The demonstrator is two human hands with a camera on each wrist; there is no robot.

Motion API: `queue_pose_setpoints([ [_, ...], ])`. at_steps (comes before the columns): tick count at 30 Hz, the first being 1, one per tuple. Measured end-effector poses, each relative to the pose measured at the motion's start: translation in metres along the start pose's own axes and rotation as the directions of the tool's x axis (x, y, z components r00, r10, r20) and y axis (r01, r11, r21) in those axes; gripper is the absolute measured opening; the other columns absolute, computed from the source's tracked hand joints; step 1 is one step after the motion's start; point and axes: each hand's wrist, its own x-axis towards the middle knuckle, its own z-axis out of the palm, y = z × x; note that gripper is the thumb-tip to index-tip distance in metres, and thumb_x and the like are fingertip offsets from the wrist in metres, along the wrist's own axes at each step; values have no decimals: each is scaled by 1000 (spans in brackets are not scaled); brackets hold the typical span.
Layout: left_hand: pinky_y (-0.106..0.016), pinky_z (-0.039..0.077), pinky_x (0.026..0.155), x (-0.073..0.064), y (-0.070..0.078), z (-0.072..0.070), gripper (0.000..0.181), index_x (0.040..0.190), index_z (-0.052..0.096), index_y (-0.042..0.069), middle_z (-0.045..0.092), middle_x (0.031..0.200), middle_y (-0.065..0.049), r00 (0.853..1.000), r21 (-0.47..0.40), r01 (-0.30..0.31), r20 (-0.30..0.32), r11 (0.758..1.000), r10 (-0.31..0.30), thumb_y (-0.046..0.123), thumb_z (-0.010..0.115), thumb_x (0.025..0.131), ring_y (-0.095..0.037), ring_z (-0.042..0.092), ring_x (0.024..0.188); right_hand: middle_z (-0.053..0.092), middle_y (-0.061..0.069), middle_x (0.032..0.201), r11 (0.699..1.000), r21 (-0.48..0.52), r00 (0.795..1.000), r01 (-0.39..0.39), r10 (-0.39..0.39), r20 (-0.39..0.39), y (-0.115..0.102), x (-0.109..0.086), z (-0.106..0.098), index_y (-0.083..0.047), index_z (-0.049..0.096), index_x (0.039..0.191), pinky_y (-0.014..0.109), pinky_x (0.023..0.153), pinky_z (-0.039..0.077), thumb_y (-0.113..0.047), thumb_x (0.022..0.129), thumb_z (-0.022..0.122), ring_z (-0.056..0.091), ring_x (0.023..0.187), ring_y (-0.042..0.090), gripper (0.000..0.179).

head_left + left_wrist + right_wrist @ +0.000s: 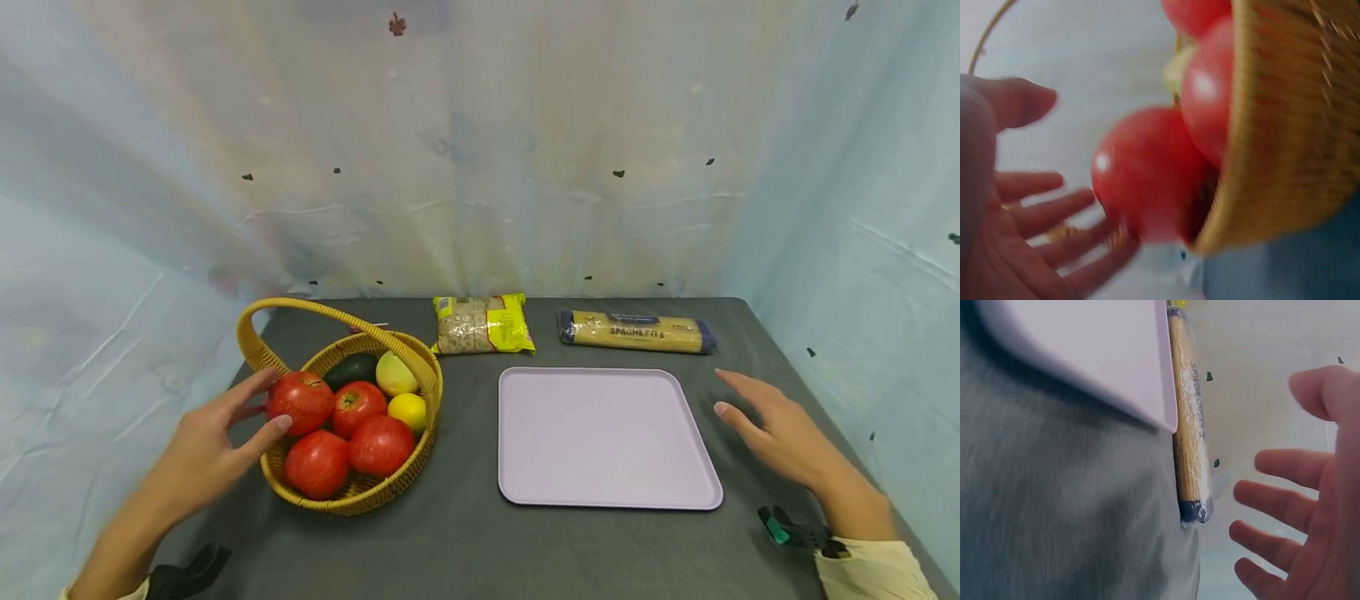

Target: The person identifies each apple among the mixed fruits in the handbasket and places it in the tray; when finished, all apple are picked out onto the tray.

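Observation:
My left hand (213, 454) is at the left rim of a yellow woven basket (405, 483), thumb and fingers spread beside a red pomegranate (302, 403). In the left wrist view, the fingertips (1088, 199) come close to or touch that fruit, while the thumb stands well away from it. More red pomegranates (318, 464) lie in the basket with a dark green avocado-like fruit (351, 371), a pale green fruit (395, 374) and a yellow lemon (408, 412). My right hand (787, 433), fingers extended and holding nothing, hovers right of a pale lilac tray (603, 437).
A spaghetti pack (637, 332) lies behind the tray. Left of it is a yellow bag (483, 325) with beige contents. The basket's tall handle (337, 315) arches over the fruit. A grey cloth (480, 550) covers the table, and pale curtains (480, 150) enclose its back and sides.

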Motion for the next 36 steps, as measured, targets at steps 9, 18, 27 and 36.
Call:
queue_pose_setpoints([
  [9, -45, 62, 77, 14, 12, 10, 77, 160, 49, -2, 65, 142, -26, 985, 151, 94, 131, 984, -114, 32, 82, 100, -36, 70, 104, 46, 38, 161, 998, -13, 990, -55, 56, 132, -2, 21, 16, 4, 44, 163, 80, 110, 36, -38, 115, 56, 43, 146, 64, 64],
  [18, -76, 55, 98, 18, 11, 25, 86, 163, 39, -6, 51, 156, -37, 971, 155, 177, 133, 972, -198, 26, 84, 98, -58, 60, 128, 50, 38, 159, 998, -46, 979, -37, 45, 201, -3, 25, 27, 6, 47, 160, 78, 111, 41, -29, 107, 72, 47, 144, 63, 68],
  [27, -80, 52, 98, 19, 11, 33, 94, 162, 38, -7, 48, 156, -39, 960, 187, 225, 125, 956, -250, 23, 90, 91, -60, 55, 131, 39, 39, 165, 999, -18, 966, -47, 50, 254, 1, 24, 34, 0, 40, 166, 85, 114, 30, -29, 104, 74, 33, 150, 67, 76],
  [36, -70, 61, 83, 17, 11, 33, 85, 152, 56, 1, 65, 138, -31, 971, 146, 234, 8, 961, -238, 30, 97, 84, -50, 68, 110, 31, 41, 169, 997, 27, 961, -71, 61, 269, 4, 27, 34, -5, 34, 170, 88, 114, 24, -29, 107, 70, 23, 153, 71, 77],
])
